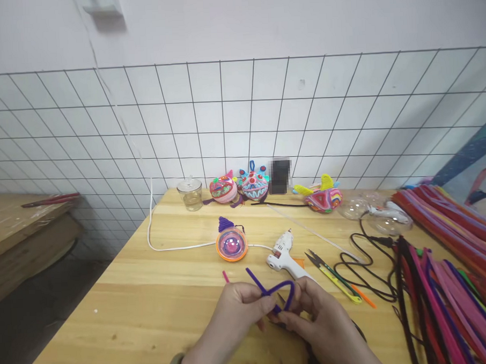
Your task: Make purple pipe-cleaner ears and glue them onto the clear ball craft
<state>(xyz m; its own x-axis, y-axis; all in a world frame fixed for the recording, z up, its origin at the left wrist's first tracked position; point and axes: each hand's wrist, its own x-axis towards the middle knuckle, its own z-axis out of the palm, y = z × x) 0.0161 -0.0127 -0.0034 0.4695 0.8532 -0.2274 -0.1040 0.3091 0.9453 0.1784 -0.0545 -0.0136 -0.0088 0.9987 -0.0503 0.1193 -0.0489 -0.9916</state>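
Between my two hands is a purple pipe cleaner [291, 293], bent into a loop with one straight end sticking up to the left. My left hand [248, 305] pinches it where the strands cross. On the loop's right side, the fingers of my right hand [313, 310] are closed on it. Just beyond my hands lies a white glue gun [284, 252], nozzle pointing away. Left of that sits a round orange-rimmed piece [232, 244] with a clear dome and a purple coiled triangle [225, 223] at its top. A pink pipe cleaner tip [225, 276] shows behind my left hand.
Yellow-green thread snips [336, 277] and a black cable [368, 273] lie at right, beside heaps of coloured pipe cleaners [445, 302]. Along the wall stand a lidded glass cup [190, 195], decorated fish-like figures [254, 184] and clear plastic domes [353, 206].
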